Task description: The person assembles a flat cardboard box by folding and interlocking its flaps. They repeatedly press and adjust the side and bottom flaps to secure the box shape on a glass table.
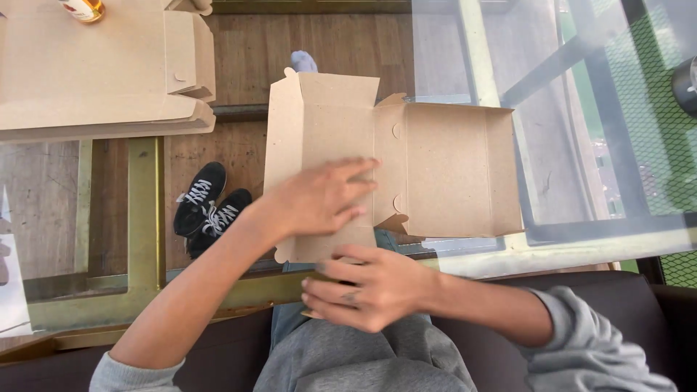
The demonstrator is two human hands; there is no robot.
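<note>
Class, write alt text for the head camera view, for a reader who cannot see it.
A person's left hand lies flat on the lid of an open brown cardboard box on a glass table, while the right hand grips the lid's near edge. Black sneakers show below the glass.

A stack of flat brown cardboard box blanks [94,80] lies at the upper left on the glass tabletop [581,181], with the base of a bottle [83,9] standing on it at the top edge. Through the glass show a wooden floor [247,51], a brass-coloured table frame [145,218] and a pair of black sneakers with white laces [207,207]. Green mesh [653,123] fills the far right, and a dark seat cushion [218,356] runs along the bottom.
</note>
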